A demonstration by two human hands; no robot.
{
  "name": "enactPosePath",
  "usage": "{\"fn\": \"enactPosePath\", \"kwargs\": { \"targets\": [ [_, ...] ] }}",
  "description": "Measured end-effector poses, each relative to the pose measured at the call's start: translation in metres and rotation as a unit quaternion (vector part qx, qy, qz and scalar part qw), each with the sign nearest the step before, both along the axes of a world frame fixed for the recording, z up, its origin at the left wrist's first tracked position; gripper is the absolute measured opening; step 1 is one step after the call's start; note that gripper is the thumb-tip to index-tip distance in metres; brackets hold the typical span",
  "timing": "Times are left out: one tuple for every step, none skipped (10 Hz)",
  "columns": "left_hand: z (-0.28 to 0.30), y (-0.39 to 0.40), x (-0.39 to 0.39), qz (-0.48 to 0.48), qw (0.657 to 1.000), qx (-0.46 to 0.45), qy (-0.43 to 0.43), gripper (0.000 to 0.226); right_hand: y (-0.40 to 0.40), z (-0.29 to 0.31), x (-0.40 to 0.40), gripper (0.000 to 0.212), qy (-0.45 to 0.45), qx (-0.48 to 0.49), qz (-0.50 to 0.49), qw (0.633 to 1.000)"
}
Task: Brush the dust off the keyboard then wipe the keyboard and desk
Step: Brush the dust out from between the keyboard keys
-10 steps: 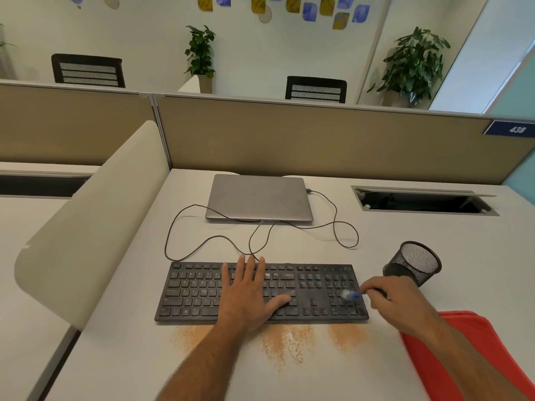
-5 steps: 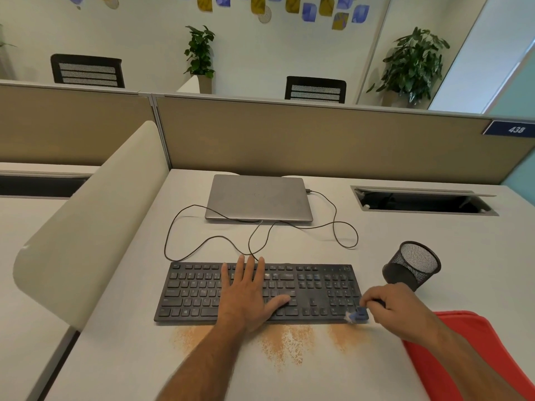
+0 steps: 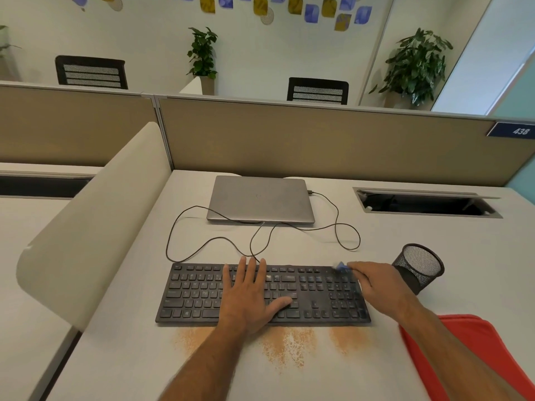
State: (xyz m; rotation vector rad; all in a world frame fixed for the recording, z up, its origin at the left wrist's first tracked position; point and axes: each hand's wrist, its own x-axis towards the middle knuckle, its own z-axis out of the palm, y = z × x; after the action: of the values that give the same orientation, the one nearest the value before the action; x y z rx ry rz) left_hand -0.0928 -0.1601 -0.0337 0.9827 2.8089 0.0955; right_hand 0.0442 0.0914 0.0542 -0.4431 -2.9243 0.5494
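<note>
The brush point(image 3: 341, 266) is a blue blur at the keyboard's point(image 3: 197, 296) far right corner. The left hand point(image 3: 251, 296) hides the middle keys. The red cloth point(image 3: 463, 342) is cut off at the right edge.

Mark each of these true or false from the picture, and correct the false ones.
1. The left hand lies flat on the keyboard. True.
2. The laptop is open. False: its lid is shut.
3. The right hand holds a blue brush at the keyboard's far right corner. True.
4. The mesh cup lies left of the keyboard. False: it lies to its right.
5. Orange dust lies on the desk in front of the keyboard. True.
</note>
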Motion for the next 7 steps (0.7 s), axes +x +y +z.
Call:
{"fn": "enactPosePath", "kwargs": {
  "targets": [
    [0.0, 0.0, 0.0, 0.0, 1.0, -0.001, -0.001, 0.113, -0.002, -0.001, -0.001, 0.026, -0.053, -0.011, 0.019, 0.998],
    [0.0, 0.001, -0.001, -0.001, 1.0, -0.002, -0.001, 0.112, -0.002, 0.01, 0.002, 0.029, -0.118, -0.022, 0.047, 0.992],
    [0.0, 0.001, -0.001, -0.002, 1.0, -0.003, -0.001, 0.113, -0.005, 0.021, 0.003, 0.024, -0.128, -0.065, 0.055, 0.988],
    [0.0, 0.0, 0.0, -0.003, 1.0, -0.006, -0.001, 0.113, -0.009, 0.024, 0.003, 0.026, -0.161, -0.12, 0.049, 0.978],
    [0.0, 0.001, -0.001, -0.002, 1.0, -0.006, -0.002, 0.113, -0.01, 0.016, 0.0, 0.026, -0.12, -0.123, 0.025, 0.985],
    [0.001, 0.001, -0.001, -0.002, 1.0, -0.007, -0.004, 0.112, -0.01, 0.004, -0.003, 0.024, -0.022, -0.08, -0.01, 0.996],
    [0.001, 0.0, -0.001, -0.002, 1.0, -0.009, -0.005, 0.111, -0.015, 0.003, -0.002, 0.025, -0.045, -0.061, 0.023, 0.997]
  ]
}}
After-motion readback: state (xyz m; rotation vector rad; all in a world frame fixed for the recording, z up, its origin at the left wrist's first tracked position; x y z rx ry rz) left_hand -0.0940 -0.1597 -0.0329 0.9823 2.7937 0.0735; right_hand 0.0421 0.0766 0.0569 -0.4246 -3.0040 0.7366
